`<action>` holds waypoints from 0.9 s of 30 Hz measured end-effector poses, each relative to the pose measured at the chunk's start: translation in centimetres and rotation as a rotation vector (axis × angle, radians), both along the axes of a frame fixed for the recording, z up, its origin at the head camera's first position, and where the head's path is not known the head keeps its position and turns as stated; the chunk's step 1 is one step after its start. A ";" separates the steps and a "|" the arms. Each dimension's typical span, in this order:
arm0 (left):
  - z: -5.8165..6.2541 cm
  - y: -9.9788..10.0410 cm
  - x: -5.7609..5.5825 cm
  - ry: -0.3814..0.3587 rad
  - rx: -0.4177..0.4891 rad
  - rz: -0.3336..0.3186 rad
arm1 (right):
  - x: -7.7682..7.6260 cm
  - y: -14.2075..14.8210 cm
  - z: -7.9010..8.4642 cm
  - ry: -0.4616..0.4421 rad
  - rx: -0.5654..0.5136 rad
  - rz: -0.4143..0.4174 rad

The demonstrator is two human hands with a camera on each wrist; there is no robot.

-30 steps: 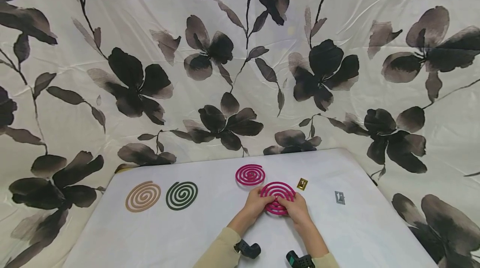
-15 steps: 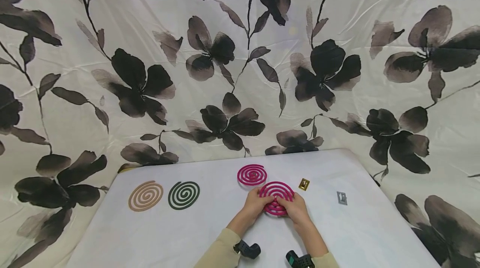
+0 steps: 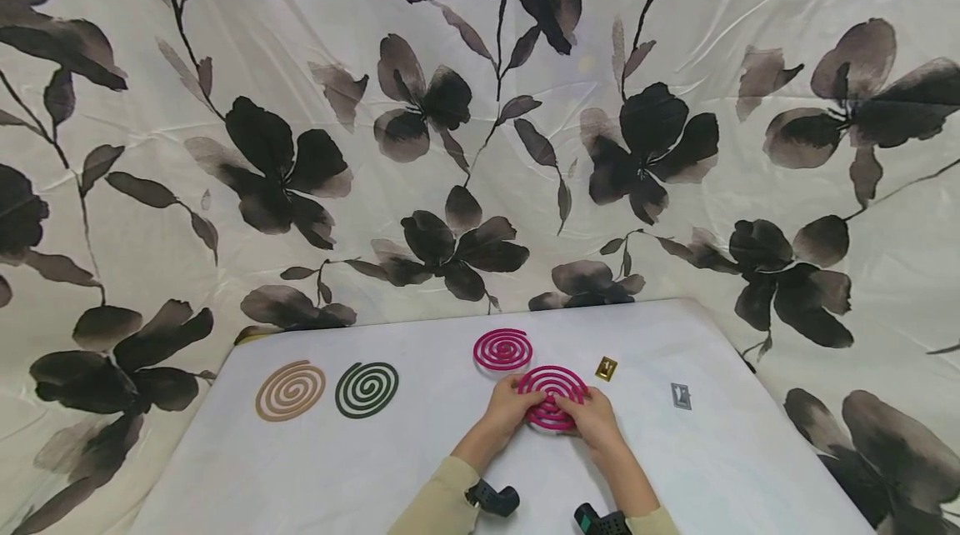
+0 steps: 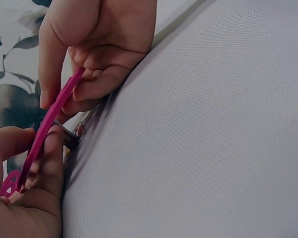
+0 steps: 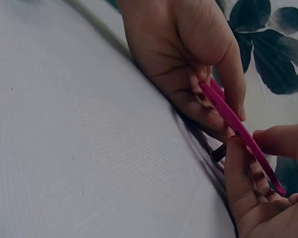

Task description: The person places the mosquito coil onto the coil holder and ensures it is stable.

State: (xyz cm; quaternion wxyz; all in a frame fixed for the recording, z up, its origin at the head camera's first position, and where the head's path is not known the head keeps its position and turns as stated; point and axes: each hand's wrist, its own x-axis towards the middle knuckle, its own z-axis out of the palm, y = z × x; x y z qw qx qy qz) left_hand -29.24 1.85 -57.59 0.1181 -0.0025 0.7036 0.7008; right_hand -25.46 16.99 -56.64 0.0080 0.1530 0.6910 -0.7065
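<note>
A pink mosquito coil [image 3: 552, 396] is held tilted between both hands over the white table. My left hand [image 3: 510, 407] pinches its left side, thumb on top and fingers beneath. On the right side my right hand [image 3: 597, 420] grips it the same way, with both thumbs pressing near the centre. The wrist views show the coil [image 4: 50, 115] edge-on, with a small dark metal piece [image 5: 219, 152] under its middle by the fingertips. That piece is mostly hidden by the fingers. Just behind the hands lies a second pink coil [image 3: 503, 349] flat on the table.
A tan coil [image 3: 291, 391] and a dark green coil [image 3: 367, 390] lie on the left of the white table [image 3: 315, 477]. Toward the right are a small gold metal stand [image 3: 606, 368] and a silver one [image 3: 681, 397]. A floral cloth [image 3: 480, 143] hangs behind.
The head view has shifted slightly. Both hands keep their hold on the pink coil, with hardly any movement of the fingers.
</note>
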 end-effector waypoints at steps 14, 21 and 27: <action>-0.4 -1.2 0.6 -0.046 0.112 0.003 | 1.0 0.3 0.3 -0.037 -0.092 0.019; 0.0 -1.8 1.4 -0.060 0.168 -0.038 | 1.7 0.6 0.3 -0.054 -0.108 0.047; 0.1 -2.6 1.8 -0.075 0.170 -0.042 | 2.6 0.8 0.6 -0.080 -0.097 0.037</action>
